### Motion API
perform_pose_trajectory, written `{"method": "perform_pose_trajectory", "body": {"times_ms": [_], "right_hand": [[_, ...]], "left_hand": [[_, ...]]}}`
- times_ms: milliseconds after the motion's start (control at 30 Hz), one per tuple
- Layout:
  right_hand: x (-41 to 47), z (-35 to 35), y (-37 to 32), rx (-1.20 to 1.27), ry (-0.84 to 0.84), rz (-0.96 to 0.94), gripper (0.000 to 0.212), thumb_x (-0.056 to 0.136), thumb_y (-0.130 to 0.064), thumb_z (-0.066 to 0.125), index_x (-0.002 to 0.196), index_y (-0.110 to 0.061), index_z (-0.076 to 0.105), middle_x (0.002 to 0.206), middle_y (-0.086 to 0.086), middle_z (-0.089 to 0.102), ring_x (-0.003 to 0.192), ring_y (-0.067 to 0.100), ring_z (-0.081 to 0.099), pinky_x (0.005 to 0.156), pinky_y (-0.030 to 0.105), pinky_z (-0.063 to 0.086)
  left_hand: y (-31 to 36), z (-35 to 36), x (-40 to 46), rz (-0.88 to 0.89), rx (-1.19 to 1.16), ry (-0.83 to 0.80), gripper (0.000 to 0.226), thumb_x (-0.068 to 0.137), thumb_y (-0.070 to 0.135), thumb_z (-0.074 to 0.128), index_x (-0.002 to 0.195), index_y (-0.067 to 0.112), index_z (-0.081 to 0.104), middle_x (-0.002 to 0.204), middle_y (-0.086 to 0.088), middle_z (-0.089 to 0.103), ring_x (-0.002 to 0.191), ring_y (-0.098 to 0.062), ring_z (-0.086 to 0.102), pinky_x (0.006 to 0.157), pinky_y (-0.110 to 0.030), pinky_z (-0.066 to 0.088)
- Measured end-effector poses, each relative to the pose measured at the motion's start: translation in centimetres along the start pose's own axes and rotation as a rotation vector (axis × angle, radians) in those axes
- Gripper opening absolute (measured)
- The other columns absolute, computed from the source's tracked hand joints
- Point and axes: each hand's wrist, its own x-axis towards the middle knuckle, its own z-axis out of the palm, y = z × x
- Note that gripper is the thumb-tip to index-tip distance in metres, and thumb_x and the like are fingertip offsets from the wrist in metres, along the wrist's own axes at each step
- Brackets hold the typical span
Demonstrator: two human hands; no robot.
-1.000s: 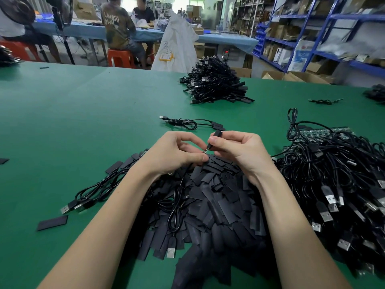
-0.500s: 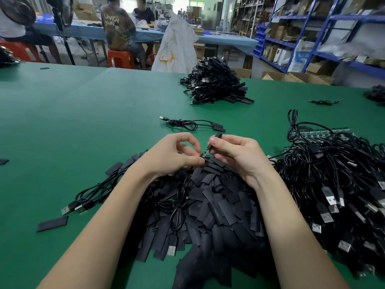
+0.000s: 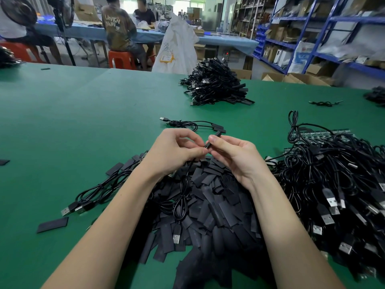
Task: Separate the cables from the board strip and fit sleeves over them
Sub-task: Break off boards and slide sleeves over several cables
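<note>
The person's left hand (image 3: 177, 152) and right hand (image 3: 233, 157) meet close together above a heap of loose black sleeves (image 3: 212, 197) on the green table (image 3: 83, 126). The right hand pinches a short black sleeve (image 3: 213, 139) between thumb and forefinger, its far end poking up past the fingertips, while the left hand pinches the end of a cable (image 3: 183, 197) right at the sleeve's lower mouth; that cable hangs down over the heap and ends in a plug lying on the sleeves. Whether the cable end is already inside the sleeve cannot be told, since the fingers hide the joint, but this looks like the fitting of one sleeve in progress. Just beyond the hands lie finished-looking cables (image 3: 193, 125) with sleeves on their ends, and farther back sits a large stack of cables (image 3: 214, 86) that also appear sleeved, so a good share of the work seems done. Much is left, though: to the right a big tangle of cables (image 3: 333, 184) lies over a green board strip (image 3: 325, 133), many seemingly attached to it, and a few more cables (image 3: 93, 192) wait at the left edge of the heap. By this showing the job is perhaps midway, with separating and sleeving both outstanding.
</note>
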Motion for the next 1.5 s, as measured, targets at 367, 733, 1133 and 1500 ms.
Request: {"method": "perform_pose_trajectory", "body": {"times_ms": [367, 733, 1133, 1500], "right_hand": [[-0.4, 0.4, -0.2, -0.015, -0.005, -0.052, 0.032, 0.069, -0.019, 0.085, 0.099, -0.012, 0.076, 0.085, 0.009, 0.078, 0.073, 0.014, 0.074, 0.066, 0.019, 0.058], [-0.5, 1.1, 0.1, -0.14, -0.011, -0.227, 0.025, 0.087, -0.007, 0.077, 0.11, -0.019, 0.077, 0.096, 0.009, 0.079, 0.088, 0.014, 0.074, 0.069, 0.022, 0.059], [0.0, 0.7, 0.4, -0.188, -0.004, -0.285, 0.037, 0.088, -0.009, 0.077, 0.123, -0.021, 0.069, 0.093, 0.014, 0.078, 0.081, 0.013, 0.073, 0.069, 0.024, 0.059], [0.5, -2.0, 0.0, -0.598, -0.044, -0.277, 0.036, 0.083, -0.047, 0.078, 0.113, -0.027, 0.072, 0.103, -0.013, 0.077, 0.099, 0.001, 0.071, 0.092, 0.031, 0.057]], "left_hand": [[0.3, 0.0, -0.1, 0.014, 0.018, 0.006, 0.02, 0.078, 0.008, 0.085, 0.081, 0.019, 0.069, 0.076, -0.003, 0.077, 0.069, -0.012, 0.071, 0.07, -0.022, 0.056], [0.2, -0.1, 0.1, 0.01, 0.044, 0.058, 0.015, 0.08, 0.011, 0.084, 0.083, 0.017, 0.07, 0.074, -0.002, 0.077, 0.071, -0.012, 0.073, 0.078, -0.028, 0.058], [-0.4, -0.2, 0.1, -0.041, 0.168, -0.009, 0.02, 0.084, 0.036, 0.08, 0.085, 0.019, 0.071, 0.059, 0.005, 0.068, 0.051, -0.005, 0.052, 0.056, -0.02, 0.037], [-0.5, -0.9, 0.1, -0.061, 0.12, -0.113, 0.01, 0.092, 0.024, 0.073, 0.089, 0.016, 0.069, 0.067, 0.001, 0.072, 0.06, -0.013, 0.064, 0.062, -0.021, 0.045]]}}
